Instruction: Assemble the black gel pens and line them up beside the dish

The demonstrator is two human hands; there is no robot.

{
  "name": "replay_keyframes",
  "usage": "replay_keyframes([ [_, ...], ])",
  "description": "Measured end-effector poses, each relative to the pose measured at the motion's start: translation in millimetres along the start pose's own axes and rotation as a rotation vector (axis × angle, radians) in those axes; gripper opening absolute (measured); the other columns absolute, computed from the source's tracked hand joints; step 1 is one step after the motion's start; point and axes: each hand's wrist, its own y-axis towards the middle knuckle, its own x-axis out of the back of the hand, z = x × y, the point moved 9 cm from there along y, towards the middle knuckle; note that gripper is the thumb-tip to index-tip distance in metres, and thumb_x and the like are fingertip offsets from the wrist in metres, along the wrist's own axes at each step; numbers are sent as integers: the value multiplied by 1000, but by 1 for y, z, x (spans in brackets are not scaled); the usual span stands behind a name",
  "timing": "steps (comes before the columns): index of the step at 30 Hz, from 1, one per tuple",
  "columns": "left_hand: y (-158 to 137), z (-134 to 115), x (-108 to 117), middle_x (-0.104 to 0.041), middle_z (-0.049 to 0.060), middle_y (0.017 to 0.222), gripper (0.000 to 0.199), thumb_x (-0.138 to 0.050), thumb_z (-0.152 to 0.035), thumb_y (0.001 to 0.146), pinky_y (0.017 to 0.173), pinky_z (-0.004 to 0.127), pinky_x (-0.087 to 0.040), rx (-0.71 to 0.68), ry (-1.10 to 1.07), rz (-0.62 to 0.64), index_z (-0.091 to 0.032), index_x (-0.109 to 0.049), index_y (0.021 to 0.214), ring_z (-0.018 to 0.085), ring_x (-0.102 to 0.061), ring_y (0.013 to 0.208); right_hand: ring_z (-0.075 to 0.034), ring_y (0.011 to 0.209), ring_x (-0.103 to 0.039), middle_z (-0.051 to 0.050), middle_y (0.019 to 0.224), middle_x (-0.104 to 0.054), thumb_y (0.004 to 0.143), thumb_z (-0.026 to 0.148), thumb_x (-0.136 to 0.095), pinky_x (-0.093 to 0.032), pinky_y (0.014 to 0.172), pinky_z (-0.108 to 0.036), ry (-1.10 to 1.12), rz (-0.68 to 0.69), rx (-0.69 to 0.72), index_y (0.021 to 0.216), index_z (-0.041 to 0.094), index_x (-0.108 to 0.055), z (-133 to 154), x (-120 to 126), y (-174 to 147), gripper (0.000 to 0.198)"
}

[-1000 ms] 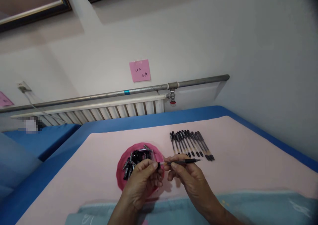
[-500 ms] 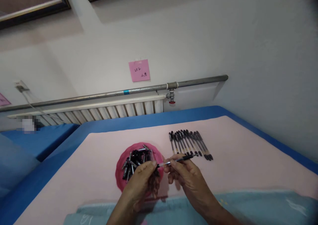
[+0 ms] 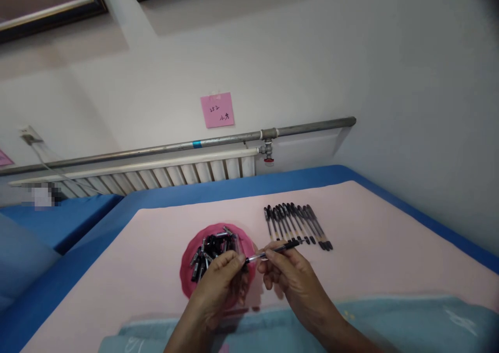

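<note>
Closest in, a pale blue cloth (image 3: 390,322) runs under both wrists. Above it the left hand (image 3: 218,285) is curled, fingertips pinched at the near end of a pen (image 3: 273,249); whether a cap sits under those fingers I cannot tell. The right hand (image 3: 288,280) is closed around the same pen, thumb and forefinger on the barrel just beside the left fingertips, the dark end poking out past it to the right. The pen looks light, thin, stiff and a little slick, so the barrel near the working end is the sensible place to pinch, not the tip. Just beyond the left hand sits a pink dish (image 3: 187,275) heaped with pen caps (image 3: 212,246). Farther beyond the right hand, a row of pens (image 3: 296,225) lies side by side on the pink bench (image 3: 370,238). Behind that, the radiator (image 3: 156,173) and the wall.
</note>
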Motion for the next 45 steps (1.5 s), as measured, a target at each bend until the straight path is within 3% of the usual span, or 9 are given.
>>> replay_keyframes([
  [5,-1,-6,-2,-55,-3,53,31,-72,-40,65,40,18,-35,-48,-13,13,-16,-53,73,6,-45,40,-11,40,-51,0,57,-63,66,42,-72,-29,36,-21,-21,-24,-26,77,18,-54,-2,3,2,31],
  [9,-2,4,-2,-52,-2,49,38,-56,-52,75,32,18,-29,32,59,41,-16,-50,65,7,-41,34,-12,43,-52,1,57,-63,64,42,-73,-35,40,-22,-11,-2,-22,76,19,-53,-1,0,1,33],
  [16,2,-4,1,-51,-4,46,37,-70,-46,65,36,17,-30,-80,114,21,-17,-47,64,5,-40,35,-10,38,-49,1,54,-61,65,42,-72,-26,34,-20,-21,-27,-46,75,18,-53,-3,1,0,32],
  [20,-2,5,-1,-53,-1,49,43,-56,-57,72,32,18,-29,50,90,34,-15,-51,65,7,-41,34,-11,43,-51,1,53,-60,64,41,-74,-34,38,-21,-15,-15,-25,72,18,-54,0,-1,0,32],
  [22,-4,7,-2,-52,-1,48,42,-59,-56,71,31,18,-28,72,82,48,-16,-50,63,7,-41,33,-11,44,-52,1,52,-60,64,42,-74,-35,39,-21,-20,-6,-36,70,18,-54,0,-2,0,31],
  [28,-1,-6,-2,-51,-3,47,39,-66,-49,68,34,17,-30,-64,144,50,-16,-47,60,5,-39,34,-9,43,-51,3,53,-60,63,39,-75,-35,40,-20,48,-40,-73,71,18,-54,-6,3,3,30],
  [34,-6,2,-6,-53,0,50,39,-55,-53,75,30,18,-27,49,115,96,-15,-52,65,6,-39,32,-10,41,-50,2,51,-59,64,42,-73,-31,36,-20,-29,19,-34,71,18,-55,-2,-2,3,31],
  [41,-8,-11,-8,-40,-7,44,41,-56,-56,73,35,19,-22,-76,378,65,-19,-44,60,5,-31,34,-8,42,-48,3,51,-57,65,40,-72,-35,41,-20,5,-4,-64,68,17,-53,-6,1,2,30],
  [45,-9,-34,12,-48,-5,54,36,-52,-52,77,45,20,-31,-197,523,-29,-18,-48,65,8,-41,46,-9,43,-50,2,53,-59,69,42,-67,-35,40,-20,-50,-35,-82,69,17,-52,-6,7,3,29],
])
